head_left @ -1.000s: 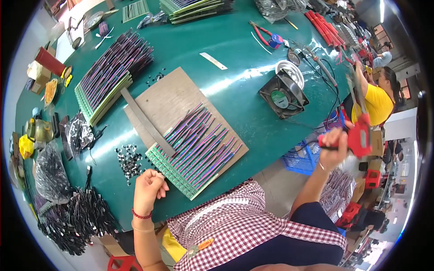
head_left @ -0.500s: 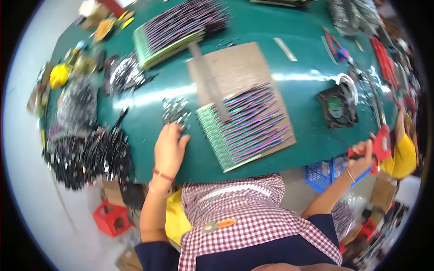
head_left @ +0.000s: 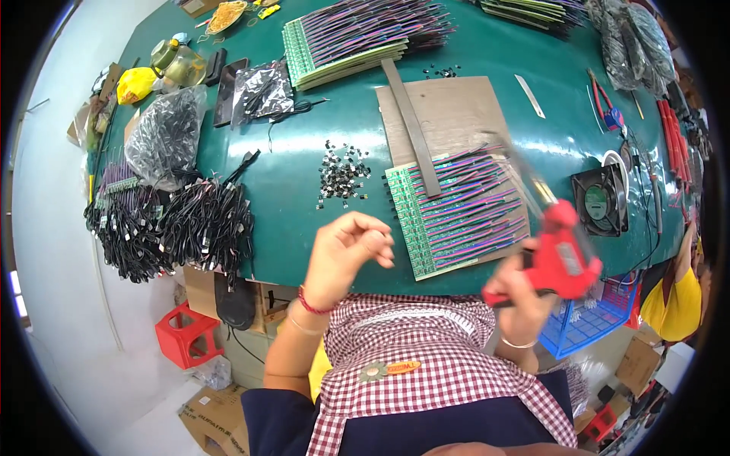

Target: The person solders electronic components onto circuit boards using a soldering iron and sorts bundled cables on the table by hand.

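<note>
Red pistol-shaped tool (head_left: 564,258) has swung in from past the desk's right end to the green circuit panel (head_left: 411,220); the left hand (head_left: 346,251) has left the edge of the black parts pile and come toward the panel. Panel sits at the front of the desk (head_left: 289,205), partly on a flat brown sheet (head_left: 456,114), rows of purple-blue wires (head_left: 475,209) running off to the right. Right hand (head_left: 521,300) has its fingers closed around the tool's handle; tool is blurred, metal nose pointing up-left over the wire ends, can't tell if it touches. Left hand's fingers (head_left: 372,242) are curled, thumb against index, just left of the panel; can't tell if anything is pinched there. Grey flat bar (head_left: 412,125) lies across the sheet, lower end on the wires. Parts pile (head_left: 344,175) is left of the panel. Further out: stack of wired panels (head_left: 327,49) beyond the pile, fan (head_left: 599,199) to the right, red-handled pliers (head_left: 601,95) behind it, black cable bundles (head_left: 205,220) at the left front. Blue crate (head_left: 582,330) stands below the desk's right edge, co-worker's yellow sleeve (head_left: 673,304) past it.
</note>
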### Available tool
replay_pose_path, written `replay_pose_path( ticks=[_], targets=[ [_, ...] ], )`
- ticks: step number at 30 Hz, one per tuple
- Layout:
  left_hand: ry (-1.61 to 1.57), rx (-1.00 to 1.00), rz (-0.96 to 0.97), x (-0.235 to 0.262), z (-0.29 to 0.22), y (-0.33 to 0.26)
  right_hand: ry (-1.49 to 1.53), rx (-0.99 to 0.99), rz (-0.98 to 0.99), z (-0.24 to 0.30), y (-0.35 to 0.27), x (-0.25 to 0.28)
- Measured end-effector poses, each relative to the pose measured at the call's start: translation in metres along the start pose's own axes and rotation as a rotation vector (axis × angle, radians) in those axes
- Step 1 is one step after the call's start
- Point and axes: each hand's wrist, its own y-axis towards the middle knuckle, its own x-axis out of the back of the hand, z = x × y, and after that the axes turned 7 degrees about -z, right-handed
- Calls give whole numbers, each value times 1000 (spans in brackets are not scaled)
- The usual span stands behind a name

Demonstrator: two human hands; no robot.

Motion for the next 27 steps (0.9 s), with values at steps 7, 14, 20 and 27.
replay_pose_path(
  ticks=[7,14,20,27],
  targets=[
    [-307,-101,33,-48,29,-38,-149,-94,263,-14,-2,-45],
    [-208,-220,-40,-61,36,-40,-331,88,210,-28,-7,-33],
    [14,-106,45,-51,26,-42,-492,66,231,-35,-6,-13],
    [691,-373,167,-36,1,-35,-628,246,515,-31,5,-17]
  ],
)
